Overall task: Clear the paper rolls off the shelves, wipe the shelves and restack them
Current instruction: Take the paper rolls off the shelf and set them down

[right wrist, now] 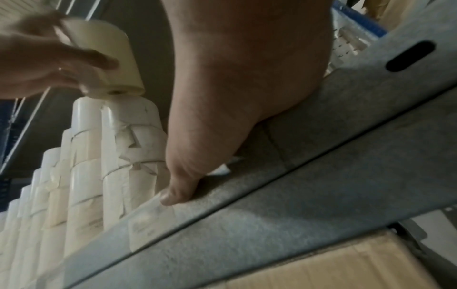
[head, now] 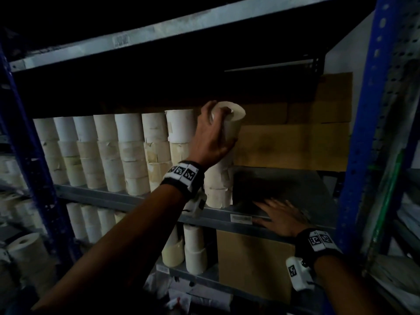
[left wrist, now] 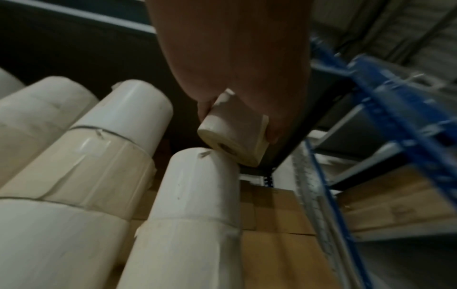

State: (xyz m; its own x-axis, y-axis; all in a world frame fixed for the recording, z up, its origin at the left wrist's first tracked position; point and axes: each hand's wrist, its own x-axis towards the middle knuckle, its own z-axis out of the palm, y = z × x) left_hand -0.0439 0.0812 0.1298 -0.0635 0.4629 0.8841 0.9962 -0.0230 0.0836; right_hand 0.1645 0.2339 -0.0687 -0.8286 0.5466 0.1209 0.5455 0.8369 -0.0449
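My left hand grips a cream paper roll from the side, at the top of the rightmost stack on the middle shelf. In the left wrist view the roll is tilted, its lower edge touching the stack's top roll. Several more stacks of white and cream rolls fill the shelf to the left. My right hand lies flat and blurred on the shelf's front edge at the right, holding nothing; its thumb presses the grey metal lip.
Cardboard boxes stand along the back of the middle shelf. Below are more rolls and a large cardboard box. Blue perforated uprights frame the rack. The upper shelf sits close above the stacks.
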